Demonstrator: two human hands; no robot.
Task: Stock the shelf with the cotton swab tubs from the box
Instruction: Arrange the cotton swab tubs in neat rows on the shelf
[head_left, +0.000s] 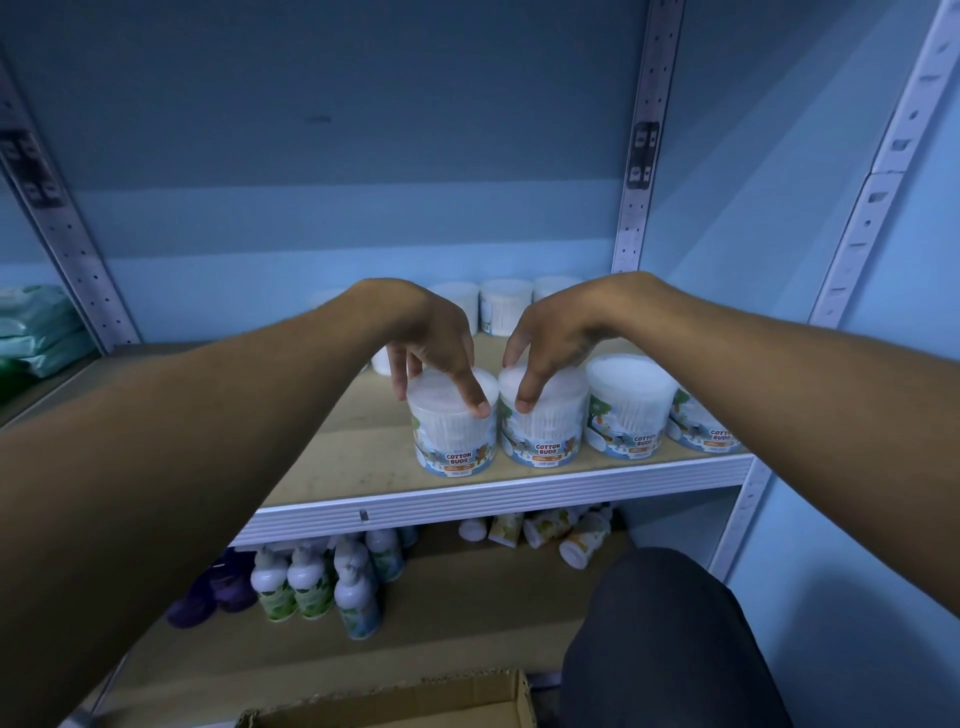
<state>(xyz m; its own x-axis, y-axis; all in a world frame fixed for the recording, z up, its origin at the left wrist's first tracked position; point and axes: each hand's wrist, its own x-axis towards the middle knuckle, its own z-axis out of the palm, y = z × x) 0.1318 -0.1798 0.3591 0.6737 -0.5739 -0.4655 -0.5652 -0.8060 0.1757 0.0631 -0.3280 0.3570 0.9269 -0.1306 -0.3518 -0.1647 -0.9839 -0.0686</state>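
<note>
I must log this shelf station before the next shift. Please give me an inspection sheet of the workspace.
Surface: wooden shelf, white front edge.
Job's things: four tubs along the front; left hand grips the first tub from above, right hand grips the second tub; more tubs at the back; box below, contents hidden.
Clutter: bottles and purple caps on the lower shelf; green packs at left.
Hands: both curled on lids.
Cables: nothing seen.
Surroundings: blue wall, perforated uprights.
</note>
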